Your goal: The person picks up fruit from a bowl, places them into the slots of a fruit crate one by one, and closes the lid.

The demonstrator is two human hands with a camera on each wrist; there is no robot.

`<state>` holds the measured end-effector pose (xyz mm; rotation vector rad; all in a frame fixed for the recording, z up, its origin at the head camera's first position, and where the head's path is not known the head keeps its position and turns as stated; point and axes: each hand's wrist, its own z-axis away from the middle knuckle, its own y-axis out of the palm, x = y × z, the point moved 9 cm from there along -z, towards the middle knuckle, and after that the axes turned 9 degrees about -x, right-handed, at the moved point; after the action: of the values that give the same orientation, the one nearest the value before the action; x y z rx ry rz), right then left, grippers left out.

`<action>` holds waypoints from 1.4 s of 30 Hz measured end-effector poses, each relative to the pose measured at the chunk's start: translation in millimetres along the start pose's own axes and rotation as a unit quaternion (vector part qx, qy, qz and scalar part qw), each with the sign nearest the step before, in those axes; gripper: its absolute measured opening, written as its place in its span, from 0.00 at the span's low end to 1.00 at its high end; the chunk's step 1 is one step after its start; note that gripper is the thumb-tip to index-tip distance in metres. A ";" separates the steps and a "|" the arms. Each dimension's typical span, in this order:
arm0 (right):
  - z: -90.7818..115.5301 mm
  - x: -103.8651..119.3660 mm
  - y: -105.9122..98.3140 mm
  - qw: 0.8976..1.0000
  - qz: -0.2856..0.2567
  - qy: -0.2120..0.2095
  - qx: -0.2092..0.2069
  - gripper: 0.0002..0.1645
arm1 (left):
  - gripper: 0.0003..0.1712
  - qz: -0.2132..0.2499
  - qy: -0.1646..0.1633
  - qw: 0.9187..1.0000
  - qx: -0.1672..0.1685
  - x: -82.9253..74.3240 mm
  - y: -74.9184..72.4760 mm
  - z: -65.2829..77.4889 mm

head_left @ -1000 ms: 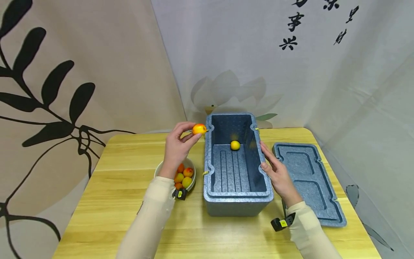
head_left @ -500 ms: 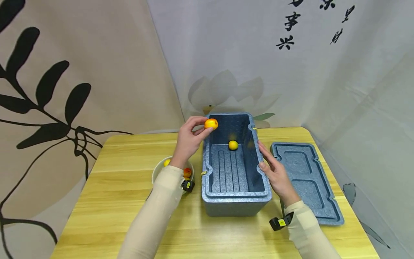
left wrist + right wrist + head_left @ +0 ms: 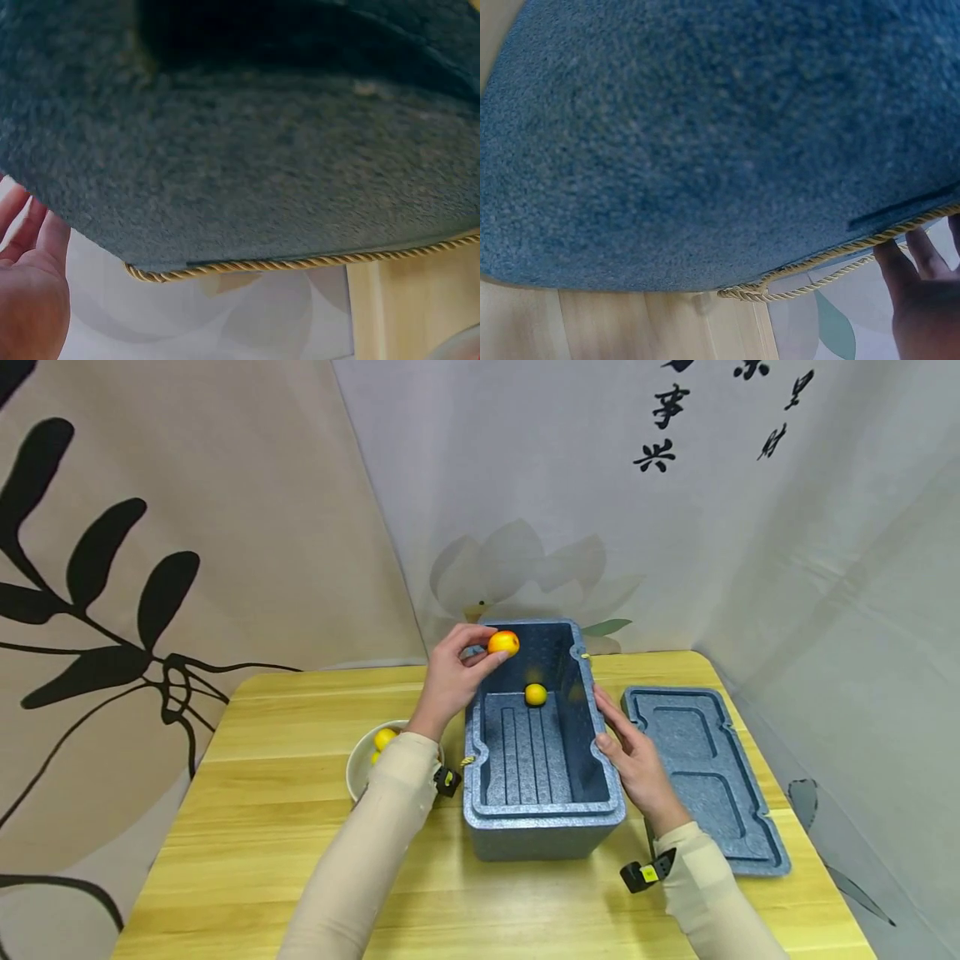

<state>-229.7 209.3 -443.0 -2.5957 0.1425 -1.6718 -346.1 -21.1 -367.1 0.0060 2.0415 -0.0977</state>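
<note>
Thumb and fingertips of my left hand [image 3: 453,677] pinch a small orange-yellow fruit with a red blush [image 3: 503,643]. It is held over the far left part of a grey-blue foam box [image 3: 543,822]. Inside that box, a yellow fruit [image 3: 536,695] lies on the ribbed floor by the far wall. My right hand [image 3: 637,768] rests against the box's right side, its fingers extended along the rim and its thumb at the notch. The right wrist view shows those fingers by a twisted gold rope [image 3: 832,259] on the box's side.
A white bowl [image 3: 352,772] with several fruits stands left of the box, partly behind my left forearm. The box's foam lid [image 3: 697,777] lies on the wooden table [image 3: 247,827] to the right. A printed curtain [image 3: 300,527] hangs behind the table.
My left hand has carried the orange-yellow fruit rightward, from beside the box's left rim to over its opening. My right hand stays on the box. The head view has shifted slightly.
</note>
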 end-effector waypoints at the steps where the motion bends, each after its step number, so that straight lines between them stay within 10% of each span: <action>1: -0.2 0.5 0.3 1.000 -0.001 0.000 0.000 0.32 | 0.18 -0.002 0.002 1.000 0.001 0.0 1.3 -1.0; 23: -1.7 1.4 0.9 1.000 -0.019 -0.004 -0.002 0.30 | 0.25 -0.073 0.012 0.997 0.009 6.3 6.9 -1.6; 42: 0.2 0.1 0.4 1.000 -0.013 -0.002 -0.009 0.30 | 0.18 -0.004 0.019 0.996 -0.083 -1.5 -50.6 20.4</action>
<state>-229.4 208.9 -443.0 -2.6238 0.1256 -1.6821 -329.7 -72.9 -371.6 -0.1056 2.0829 0.0672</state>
